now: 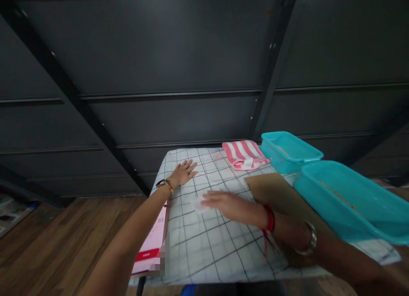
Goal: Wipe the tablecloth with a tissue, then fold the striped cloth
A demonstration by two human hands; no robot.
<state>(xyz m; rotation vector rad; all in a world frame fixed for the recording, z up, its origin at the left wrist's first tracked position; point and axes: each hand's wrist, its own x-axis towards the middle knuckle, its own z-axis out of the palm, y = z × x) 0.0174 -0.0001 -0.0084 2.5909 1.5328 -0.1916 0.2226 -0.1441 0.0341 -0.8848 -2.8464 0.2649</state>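
Note:
My left hand (182, 173) lies flat with fingers spread near the far left side of a white checked tablecloth (211, 240). It wears a dark band and a beaded bracelet at the wrist. Smeared by motion, my right hand (223, 204) is over the middle of the cloth, its fingers stretched forward and close together. Under and just beyond its fingertips is a blurred white piece, like a tissue (198, 205). The thumb is hidden.
A folded pink-and-white striped towel (244, 153) lies at the back. Two turquoise plastic bins, a smaller (281, 155) and a larger (338, 206), stand right. A brown board (271, 187) lies partly under my right arm. A pink calendar-like item (155, 236) is at the left edge.

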